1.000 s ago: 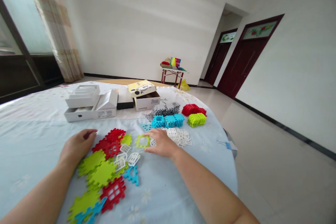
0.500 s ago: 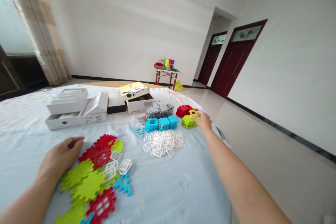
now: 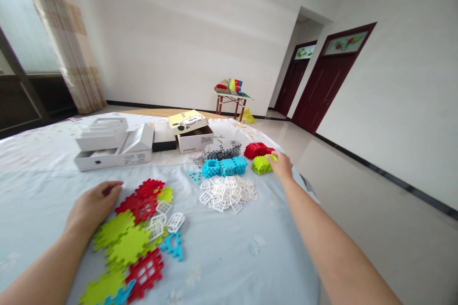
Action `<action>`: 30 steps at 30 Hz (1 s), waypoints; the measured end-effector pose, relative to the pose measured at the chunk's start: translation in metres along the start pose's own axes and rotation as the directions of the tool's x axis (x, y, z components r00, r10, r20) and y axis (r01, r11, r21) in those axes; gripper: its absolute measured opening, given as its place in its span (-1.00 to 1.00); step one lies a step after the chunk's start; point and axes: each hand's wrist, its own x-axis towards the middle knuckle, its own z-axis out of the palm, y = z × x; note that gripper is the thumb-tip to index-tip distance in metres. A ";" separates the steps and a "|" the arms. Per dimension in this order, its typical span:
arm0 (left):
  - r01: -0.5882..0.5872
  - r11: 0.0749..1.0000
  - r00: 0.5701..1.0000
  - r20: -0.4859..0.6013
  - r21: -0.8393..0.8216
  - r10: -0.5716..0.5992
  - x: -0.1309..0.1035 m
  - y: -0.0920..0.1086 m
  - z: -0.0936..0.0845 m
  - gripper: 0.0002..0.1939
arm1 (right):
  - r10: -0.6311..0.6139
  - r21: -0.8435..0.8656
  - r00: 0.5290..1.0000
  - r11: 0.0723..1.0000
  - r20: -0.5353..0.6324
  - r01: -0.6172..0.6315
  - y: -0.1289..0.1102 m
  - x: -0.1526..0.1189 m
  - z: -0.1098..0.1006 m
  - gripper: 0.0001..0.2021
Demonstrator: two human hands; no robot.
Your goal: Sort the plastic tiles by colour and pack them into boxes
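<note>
My left hand (image 3: pixel 96 204) rests on the cloth at the left, fingers loosely curled, with nothing visible in them. Beside it lies a loose spread of toothed plastic building pieces: red (image 3: pixel 146 208), yellow-green (image 3: pixel 129 246) and blue (image 3: pixel 173 246), with white window-grid pieces (image 3: pixel 175 222) among them. Across the table, my right hand (image 3: pixel 282 167) has its fingers closed at the right end of a stack of yellow-green building pieces (image 3: pixel 262 164). The fingertips are partly hidden there. A stack of red pieces (image 3: pixel 256 149) stands just behind.
Blue stacks (image 3: pixel 229 166), grey stacks (image 3: pixel 221 150) and a heap of white window-grid pieces (image 3: pixel 226 194) lie left of my right hand. White boxes (image 3: pixel 98 159), a black box (image 3: pixel 164 142) and a yellow-lidded box (image 3: pixel 193 140) stand behind. The table's edge drops away at the right.
The yellow-green window piece that was tilted up in my right hand now lies down on the yellow-green stack. My left hand keeps its place beside the pieces; the view has shifted slightly.
</note>
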 end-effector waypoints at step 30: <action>-0.263 0.963 0.965 -0.004 -0.061 0.263 -0.022 0.032 0.009 -0.60 | -0.897 0.586 0.319 0.441 0.306 0.680 -0.208 -0.183 0.051 -0.66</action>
